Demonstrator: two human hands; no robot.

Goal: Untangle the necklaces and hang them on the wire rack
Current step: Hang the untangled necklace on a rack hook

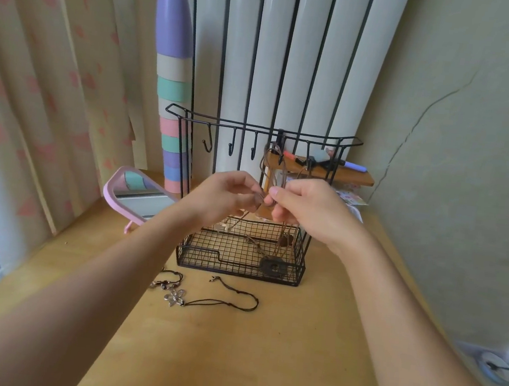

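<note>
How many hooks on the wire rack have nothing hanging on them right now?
3 empty hooks, side by side on the top bar's left half: first, second, third. Farther right, necklace cords may hide more.

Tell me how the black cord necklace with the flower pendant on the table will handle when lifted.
Likely floppy: the black cord necklace lies in loose curves on the table. Its silvery flower pendant would probably swing and pull the cord down. Probably light; the cord is thin.
</note>
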